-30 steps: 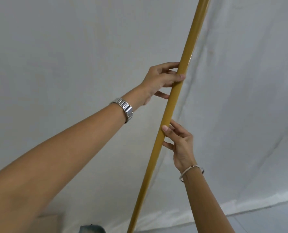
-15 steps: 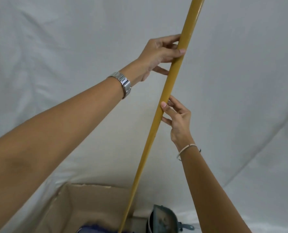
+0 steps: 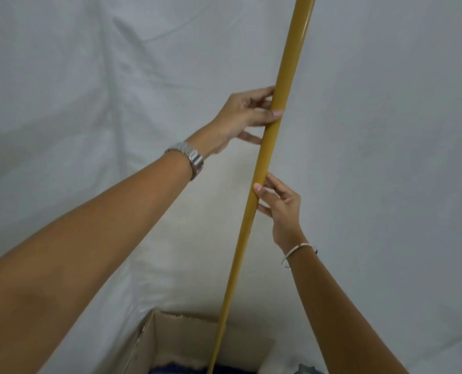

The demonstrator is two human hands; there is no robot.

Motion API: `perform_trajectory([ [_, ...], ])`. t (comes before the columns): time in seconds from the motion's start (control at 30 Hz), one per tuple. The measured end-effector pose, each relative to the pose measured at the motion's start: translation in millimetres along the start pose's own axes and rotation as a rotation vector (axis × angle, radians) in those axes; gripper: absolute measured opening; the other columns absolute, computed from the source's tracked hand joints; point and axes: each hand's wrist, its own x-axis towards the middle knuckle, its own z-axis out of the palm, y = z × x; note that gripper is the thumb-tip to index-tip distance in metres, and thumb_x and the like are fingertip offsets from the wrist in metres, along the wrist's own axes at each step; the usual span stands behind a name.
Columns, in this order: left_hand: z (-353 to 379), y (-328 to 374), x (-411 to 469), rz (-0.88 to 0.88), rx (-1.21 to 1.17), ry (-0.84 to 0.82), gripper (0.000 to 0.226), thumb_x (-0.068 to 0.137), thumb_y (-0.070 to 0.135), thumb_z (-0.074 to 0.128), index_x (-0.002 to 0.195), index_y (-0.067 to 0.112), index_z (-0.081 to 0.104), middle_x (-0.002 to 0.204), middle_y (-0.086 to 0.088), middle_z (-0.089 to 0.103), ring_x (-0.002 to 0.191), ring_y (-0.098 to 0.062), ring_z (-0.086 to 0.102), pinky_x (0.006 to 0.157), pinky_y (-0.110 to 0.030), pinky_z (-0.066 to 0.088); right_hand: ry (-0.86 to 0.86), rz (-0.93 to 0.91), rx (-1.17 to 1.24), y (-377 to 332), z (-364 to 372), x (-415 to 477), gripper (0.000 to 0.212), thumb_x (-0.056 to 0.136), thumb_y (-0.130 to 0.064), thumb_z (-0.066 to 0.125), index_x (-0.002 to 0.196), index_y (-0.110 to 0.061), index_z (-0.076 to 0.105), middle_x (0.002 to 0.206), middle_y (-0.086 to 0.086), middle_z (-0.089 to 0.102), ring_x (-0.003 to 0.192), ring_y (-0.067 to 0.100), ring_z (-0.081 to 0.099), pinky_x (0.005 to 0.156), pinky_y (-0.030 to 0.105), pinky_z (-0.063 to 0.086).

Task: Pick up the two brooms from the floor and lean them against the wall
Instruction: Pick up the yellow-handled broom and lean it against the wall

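A long mustard-yellow broom handle (image 3: pixel 286 76) runs nearly upright from the bottom middle of the view to the top edge, in front of a wall draped in white cloth (image 3: pixel 89 90). My left hand (image 3: pixel 247 114) grips the handle higher up, thumb over the front. My right hand (image 3: pixel 278 203) holds it lower down with fingertips and thumb. The broom's head is hidden at the bottom edge, where a bit of dark blue (image 3: pixel 175 369) shows. No second broom is in view.
An open cardboard box (image 3: pixel 186 338) stands at the foot of the cloth wall, right under the handle's lower end. A grey-green object (image 3: pixel 306 369) peeks in at the bottom right beside the box.
The view has tilted down, bringing the cardboard box into sight. Both hands kept their hold on the handle, which now stands slightly more upright.
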Motion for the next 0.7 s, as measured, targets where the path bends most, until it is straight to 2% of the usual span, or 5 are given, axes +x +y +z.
perform_trajectory([
  [0.1, -12.2, -28.3, 19.2, 0.01, -0.069, 0.073, 0.048, 0.084, 0.012, 0.067, 0.13, 0.017, 0.053, 0.102, 0.004, 0.066, 0.083, -0.006, 0.067, 0.068, -0.034, 0.061, 0.019, 0.02, 0.006, 17.3, 11.0, 26.7, 0.04, 0.077, -0.008, 0.07, 0.117, -0.009, 0.062, 0.098, 0.002, 0.069, 0.086, 0.013, 0.066, 0.078, 0.033, 0.056],
  [0.27, -24.7, -55.7, 52.7, 0.04, -0.134, 0.243, 0.045, 0.078, 0.012, 0.074, 0.119, 0.021, 0.058, 0.096, 0.007, 0.066, 0.084, -0.013, 0.068, 0.06, -0.033, 0.06, 0.036, 0.06, 0.033, 29.7, 26.9, 70.7, 0.037, 0.077, -0.007, 0.07, 0.113, -0.013, 0.063, 0.079, -0.008, 0.066, 0.072, 0.004, 0.064, 0.062, 0.017, 0.055],
  [0.47, -35.7, -83.0, 89.8, 0.083, -0.082, 0.335, 0.028, 0.076, 0.006, 0.074, 0.098, 0.017, 0.058, 0.102, 0.0, 0.063, 0.09, -0.021, 0.066, 0.062, -0.04, 0.06, 0.031, 0.042, 0.017, 46.0, 36.3, 115.2, 0.039, 0.078, -0.009, 0.07, 0.116, -0.012, 0.061, 0.087, -0.004, 0.068, 0.076, 0.006, 0.064, 0.052, 0.012, 0.052],
  [0.53, -40.3, -88.9, 101.6, 0.075, -0.033, 0.334, 0.028, 0.077, 0.004, 0.073, 0.098, 0.017, 0.06, 0.105, -0.001, 0.061, 0.086, -0.019, 0.067, 0.064, -0.04, 0.06, 0.029, 0.035, -0.006, 50.7, 35.5, 130.5, 0.04, 0.078, -0.011, 0.07, 0.117, -0.012, 0.06, 0.09, -0.001, 0.068, 0.077, 0.008, 0.064, 0.055, 0.015, 0.053],
  [0.7, -47.0, -104.2, 112.7, 0.036, 0.059, 0.323, 0.029, 0.077, 0.004, 0.073, 0.098, 0.021, 0.062, 0.104, -0.002, 0.061, 0.086, -0.017, 0.067, 0.06, -0.036, 0.06, 0.023, 0.053, -0.11, 61.8, 34.7, 153.7, 0.045, 0.078, -0.024, 0.072, 0.121, -0.018, 0.06, 0.096, 0.008, 0.066, 0.086, 0.015, 0.064, 0.081, 0.037, 0.054],
])
